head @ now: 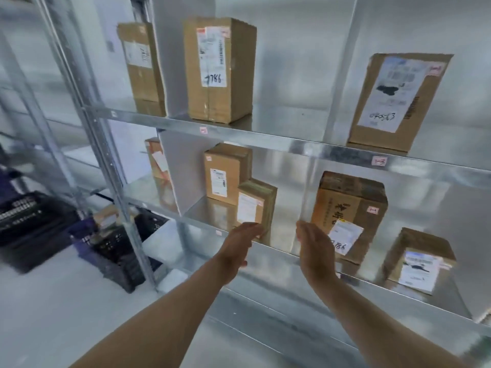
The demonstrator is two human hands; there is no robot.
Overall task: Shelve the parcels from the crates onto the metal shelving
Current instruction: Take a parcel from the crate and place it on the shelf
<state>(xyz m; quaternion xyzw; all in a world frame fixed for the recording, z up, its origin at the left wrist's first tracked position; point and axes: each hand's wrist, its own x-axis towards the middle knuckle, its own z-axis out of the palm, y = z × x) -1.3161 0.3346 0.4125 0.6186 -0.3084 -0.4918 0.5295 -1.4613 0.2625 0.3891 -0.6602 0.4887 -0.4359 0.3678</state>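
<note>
Head view: small parcel [254,205] just beyond open left hand [240,244].

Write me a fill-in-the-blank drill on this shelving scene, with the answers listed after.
1. Both the left hand and the right hand hold ____.
2. The tall box on the upper shelf bears the handwritten number ____.
3. The dark crates stand on the ____.
4. The small parcel by the left hand stands ____.

Answers: nothing; 1786; floor; upright
</note>
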